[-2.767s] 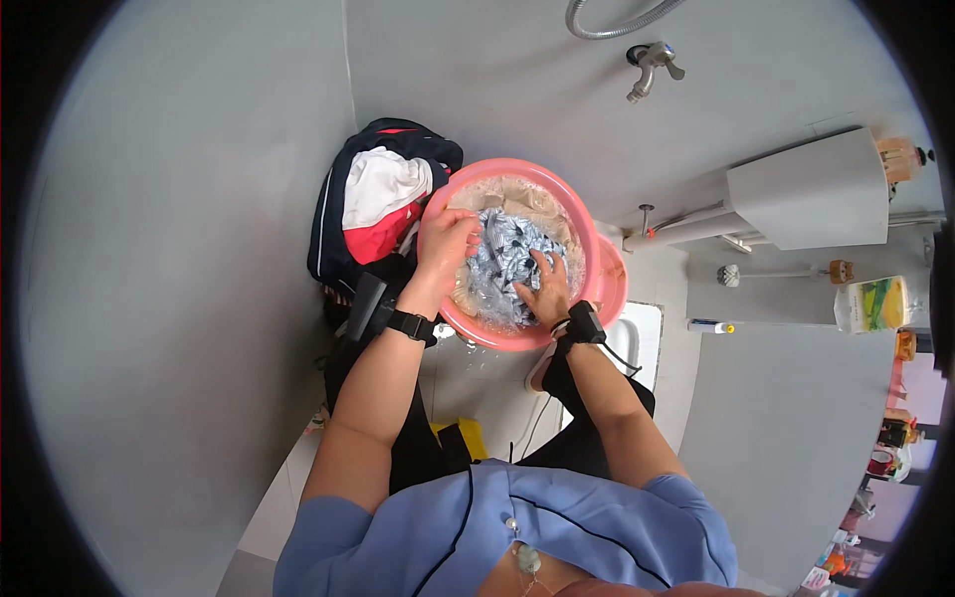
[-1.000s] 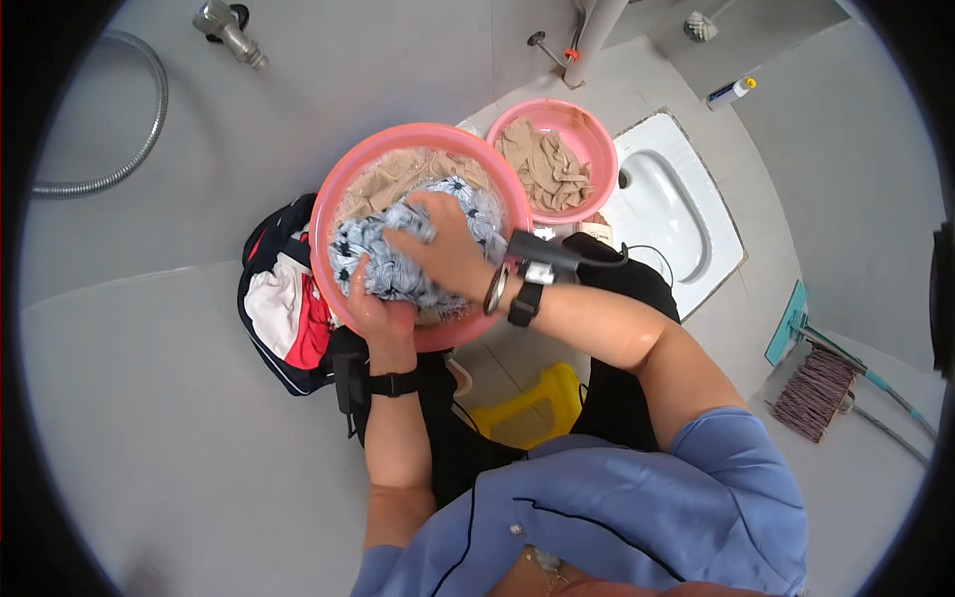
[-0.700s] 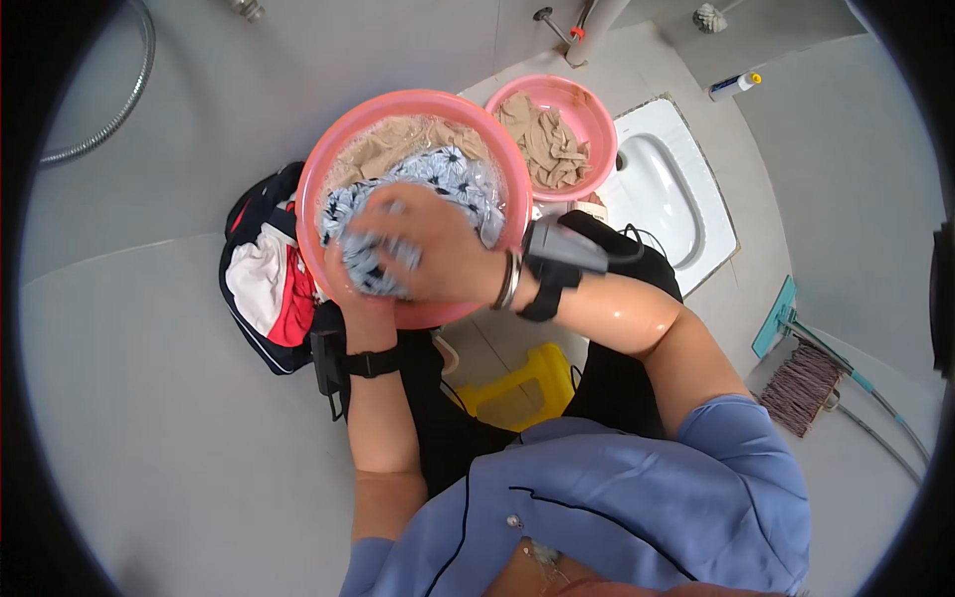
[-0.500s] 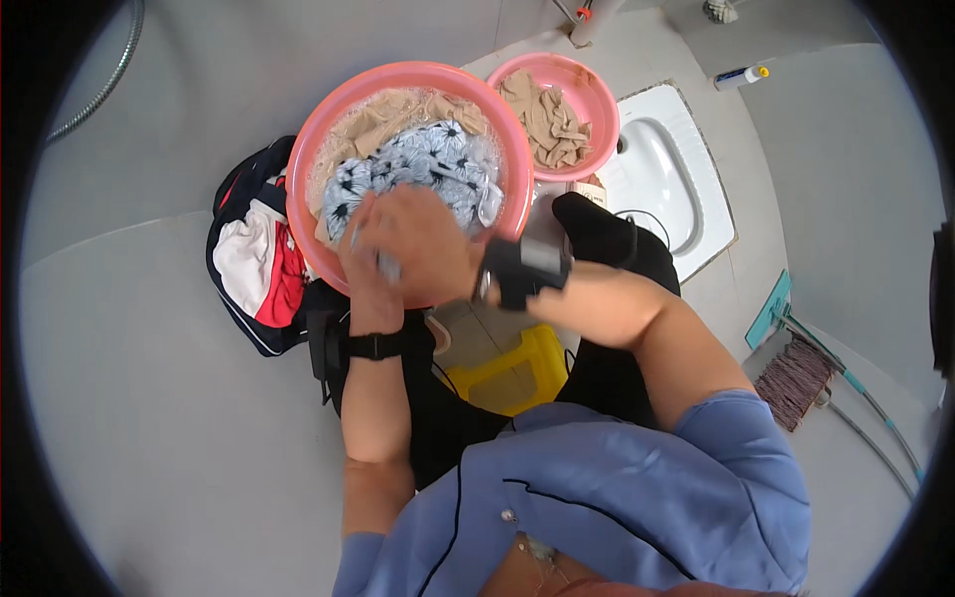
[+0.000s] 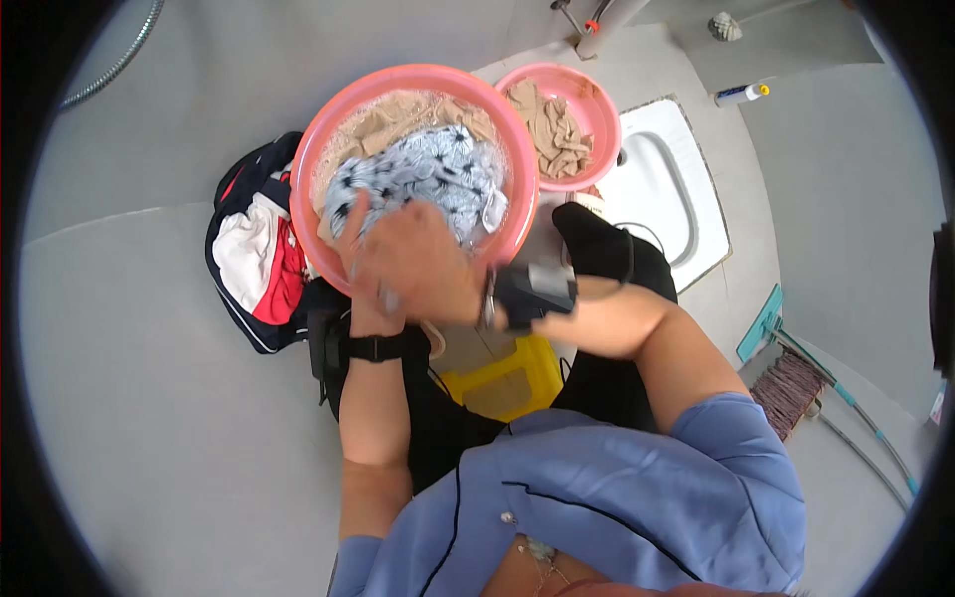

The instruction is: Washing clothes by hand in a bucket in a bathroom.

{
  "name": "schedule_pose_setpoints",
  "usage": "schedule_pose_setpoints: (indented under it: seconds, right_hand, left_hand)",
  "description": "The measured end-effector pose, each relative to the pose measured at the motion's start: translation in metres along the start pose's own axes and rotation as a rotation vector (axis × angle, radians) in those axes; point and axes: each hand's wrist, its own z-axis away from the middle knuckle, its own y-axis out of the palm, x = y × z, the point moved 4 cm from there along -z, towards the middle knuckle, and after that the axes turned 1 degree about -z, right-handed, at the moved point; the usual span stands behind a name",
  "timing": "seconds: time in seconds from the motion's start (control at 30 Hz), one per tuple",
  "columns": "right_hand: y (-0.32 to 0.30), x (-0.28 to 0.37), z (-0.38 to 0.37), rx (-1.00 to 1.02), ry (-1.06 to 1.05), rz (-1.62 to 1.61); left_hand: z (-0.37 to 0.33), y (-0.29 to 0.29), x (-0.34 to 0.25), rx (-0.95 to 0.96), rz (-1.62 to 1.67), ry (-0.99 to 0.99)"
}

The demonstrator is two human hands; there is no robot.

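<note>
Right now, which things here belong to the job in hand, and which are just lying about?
Seemingly in the job:
pale-blue cloth with dark flower patterns
large round pink plastic basin
crumpled beige cloth inside it

Seemingly just lying about:
purple-grey stringy mop
teal flat-headed floor tool
white bottle with yellow cap

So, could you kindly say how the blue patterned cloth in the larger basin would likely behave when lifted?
The blue patterned cloth looks floppy, given its loose folds. It's probably soaked and heavy, perhaps slippery, since suds show in the larger basin.
</note>
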Motion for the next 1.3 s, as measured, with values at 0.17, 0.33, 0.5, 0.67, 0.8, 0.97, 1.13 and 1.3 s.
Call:
schedule_pose_setpoints:
  seconds: [0.17, 0.33, 0.5, 0.67, 0.8, 0.97, 1.13, 1.3]
  right_hand:
    - [0.003, -0.087, -0.001, -0.128, 0.677, -0.363]
    - [-0.014, -0.04, -0.014, -0.115, 0.331, -0.345]
    - [-0.005, 0.01, 0.003, -0.006, -0.055, 0.044]
    - [-0.001, -0.077, -0.009, -0.112, 0.558, -0.348]
    - [0.006, -0.104, 0.002, -0.135, 0.943, -0.914]
    - [-0.013, 0.0, -0.008, -0.084, 0.039, 0.017]
    - [0.002, -0.061, -0.005, -0.038, 0.315, -0.169]
    - [0.014, -0.105, 0.003, -0.235, 0.766, -0.67]
  left_hand:
    - [-0.001, 0.029, 0.018, -0.341, -0.006, -0.025]
    - [-0.007, 0.008, -0.007, 0.126, 0.21, -0.058]
    - [-0.006, 0.002, 0.003, 0.193, 0.245, -0.134]
    - [-0.002, 0.018, 0.02, -0.241, 0.06, -0.08]
    - [-0.001, 0.03, 0.017, -0.293, 0.075, 0.013]
    - [0.002, 0.03, -0.013, -0.031, 0.148, 0.043]
    - [-0.005, 0.007, 0.019, -0.223, -0.169, 0.056]
    - [-0.006, 0.021, 0.019, -0.27, 0.084, -0.004]
